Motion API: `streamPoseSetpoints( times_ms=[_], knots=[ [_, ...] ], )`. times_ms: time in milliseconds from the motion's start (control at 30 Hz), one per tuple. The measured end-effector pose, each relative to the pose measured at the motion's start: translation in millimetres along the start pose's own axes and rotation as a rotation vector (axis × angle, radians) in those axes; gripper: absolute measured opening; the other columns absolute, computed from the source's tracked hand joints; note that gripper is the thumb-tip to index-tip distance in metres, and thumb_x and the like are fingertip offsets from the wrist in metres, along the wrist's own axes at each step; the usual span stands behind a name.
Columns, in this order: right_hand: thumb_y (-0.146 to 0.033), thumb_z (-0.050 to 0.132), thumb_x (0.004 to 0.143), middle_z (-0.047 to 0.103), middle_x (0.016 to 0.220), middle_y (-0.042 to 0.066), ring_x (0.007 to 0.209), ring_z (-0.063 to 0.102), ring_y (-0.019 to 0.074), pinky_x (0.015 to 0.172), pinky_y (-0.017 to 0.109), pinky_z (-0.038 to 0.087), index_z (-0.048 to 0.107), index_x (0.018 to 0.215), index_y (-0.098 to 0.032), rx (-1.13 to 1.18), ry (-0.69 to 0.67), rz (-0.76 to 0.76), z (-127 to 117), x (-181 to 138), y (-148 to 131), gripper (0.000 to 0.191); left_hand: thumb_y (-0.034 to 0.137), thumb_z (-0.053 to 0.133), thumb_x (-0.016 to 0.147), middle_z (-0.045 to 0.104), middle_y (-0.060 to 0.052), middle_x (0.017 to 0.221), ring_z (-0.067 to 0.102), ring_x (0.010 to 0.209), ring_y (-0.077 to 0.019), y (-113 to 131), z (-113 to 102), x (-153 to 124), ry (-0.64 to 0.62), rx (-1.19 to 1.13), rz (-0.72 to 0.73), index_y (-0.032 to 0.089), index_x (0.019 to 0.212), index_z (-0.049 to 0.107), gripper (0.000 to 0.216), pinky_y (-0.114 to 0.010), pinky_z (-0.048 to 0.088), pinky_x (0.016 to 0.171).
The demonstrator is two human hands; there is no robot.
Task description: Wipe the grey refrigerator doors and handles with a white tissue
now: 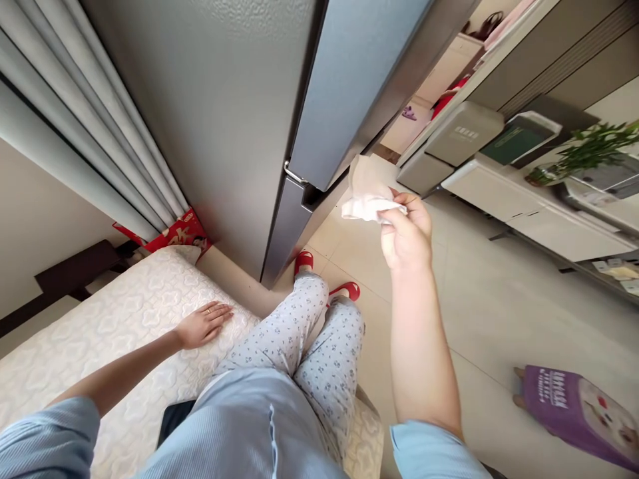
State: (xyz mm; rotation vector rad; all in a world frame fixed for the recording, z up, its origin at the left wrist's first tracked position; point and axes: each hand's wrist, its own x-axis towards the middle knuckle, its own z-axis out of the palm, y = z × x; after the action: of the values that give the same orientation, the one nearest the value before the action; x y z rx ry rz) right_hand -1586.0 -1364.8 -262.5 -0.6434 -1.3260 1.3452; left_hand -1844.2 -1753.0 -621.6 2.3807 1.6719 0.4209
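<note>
A white tissue [367, 196] is pinched between the thumb and fingers of my right hand [407, 229], which is raised in front of the grey refrigerator [214, 106]. Part of the tissue spreads loosely beyond the fingertips, beside the edge of the refrigerator door. My left hand [204, 324] lies flat on the cream quilted cover [134, 313], fingers stretched out, with a ring on one finger. Nothing is held in it. A dark phone-like slab [174, 420] rests on the cover close to my left side, partly hidden by my blue shirt.
A red printed box [182, 233] stands between the cover and the grey curtain [100, 100]. At right are a low white cabinet [539, 206], a grey bin [462, 133] and a green plant [594, 150]. A purple printed bag-like object [554, 402] is on the tiled floor [479, 293].
</note>
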Motion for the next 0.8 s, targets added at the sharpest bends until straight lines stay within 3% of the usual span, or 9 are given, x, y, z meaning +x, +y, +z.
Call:
streamPoseSetpoints(
  times_ms=[100,167,233,333,500,567,633,733,800],
  knots=[
    [-0.006,0.071,0.064,0.071,0.104,-0.003,0.097,0.068,0.0123,0.077,0.022,0.058,0.057,0.083,-0.023,-0.036,0.042,-0.049,-7.2,6.0,2.5,0.029,0.027,0.045,0.107,0.053,-0.007,0.16,0.05,0.149,-0.0227,-0.8,2.3,-0.5,0.027,-0.001,0.006,0.021,0.16,0.05,0.053,-0.044,0.032,0.131],
    [-0.008,0.067,0.069,0.068,0.087,-0.004,0.086,0.068,0.0127,0.069,0.021,0.057,0.056,0.081,-0.023,-0.036,0.07,-0.01,-10.6,10.5,2.4,0.022,0.026,0.045,0.107,0.053,-0.007,0.16,0.05,0.149,-0.0222,-1.5,3.5,-0.6,0.046,-0.001,0.012,0.021,0.16,0.049,0.054,-0.043,0.031,0.131],
    [-0.009,0.062,0.073,0.06,0.072,-0.004,0.069,0.063,0.0127,0.057,0.02,0.052,0.056,0.078,-0.022,-0.04,0.077,0.092,-11.5,13.4,2.6,0.016,0.025,0.045,0.106,0.054,-0.007,0.159,0.05,0.148,-0.0218,-2.0,3.8,-0.5,0.055,-0.009,0.015,0.022,0.162,0.048,0.056,-0.042,0.031,0.132],
    [-0.007,0.056,0.077,0.061,0.07,-0.003,0.061,0.06,0.0133,0.049,0.02,0.048,0.056,0.08,-0.022,-0.078,0.055,0.294,-9.1,13.8,4.9,0.015,0.026,0.045,0.106,0.056,-0.007,0.158,0.052,0.147,-0.021,-1.6,3.5,-0.1,0.072,-0.017,0.022,0.022,0.162,0.048,0.056,-0.041,0.03,0.132],
    [-0.014,0.047,0.087,0.062,0.08,0.003,0.072,0.066,0.0149,0.06,0.026,0.058,0.058,0.081,-0.019,0.025,0.206,0.388,-4.7,20.1,6.8,0.013,0.025,0.043,0.107,0.056,-0.007,0.157,0.056,0.143,-0.0209,-2.0,10.2,-1.7,0.137,-0.023,0.031,0.021,0.158,0.053,0.052,-0.039,0.022,0.134],
    [-0.025,0.051,0.093,0.06,0.083,0.002,0.082,0.067,0.015,0.079,0.031,0.063,0.056,0.08,-0.02,0.062,0.236,0.274,-2.3,28.3,7.1,0.015,0.026,0.044,0.107,0.055,-0.007,0.158,0.054,0.145,-0.0216,-2.8,14.8,-3.5,0.144,-0.057,0.013,0.024,0.159,0.052,0.053,-0.04,0.022,0.134],
    [-0.021,0.063,0.087,0.061,0.093,0.0,0.096,0.068,0.0141,0.098,0.033,0.059,0.055,0.086,-0.022,-0.056,0.255,0.017,1.8,37.6,9.2,0.008,0.026,0.044,0.107,0.055,-0.007,0.159,0.052,0.147,-0.0219,-3.2,18.0,-4.9,0.146,-0.093,-0.003,0.025,0.161,0.05,0.054,-0.041,0.023,0.134],
    [0.002,0.065,0.067,0.059,0.134,0.001,0.138,0.054,0.0123,0.126,0.032,0.037,0.058,0.117,-0.027,-0.357,0.192,-0.488,11.6,48.2,17.4,0.057,0.024,0.044,0.106,0.054,-0.007,0.159,0.051,0.148,-0.0211,-2.8,18.8,-5.3,0.139,-0.13,-0.004,0.025,0.161,0.049,0.055,-0.04,0.022,0.134],
    [0.003,0.062,0.066,0.054,0.146,0.004,0.147,0.048,0.0143,0.129,0.034,0.033,0.056,0.129,-0.026,-0.473,0.088,-0.627,19.5,50.7,26.7,0.07,0.024,0.044,0.106,0.054,-0.007,0.159,0.05,0.149,-0.0205,-2.3,18.4,-5.1,0.135,-0.139,0.001,0.025,0.161,0.05,0.055,-0.04,0.02,0.135]
  ],
)
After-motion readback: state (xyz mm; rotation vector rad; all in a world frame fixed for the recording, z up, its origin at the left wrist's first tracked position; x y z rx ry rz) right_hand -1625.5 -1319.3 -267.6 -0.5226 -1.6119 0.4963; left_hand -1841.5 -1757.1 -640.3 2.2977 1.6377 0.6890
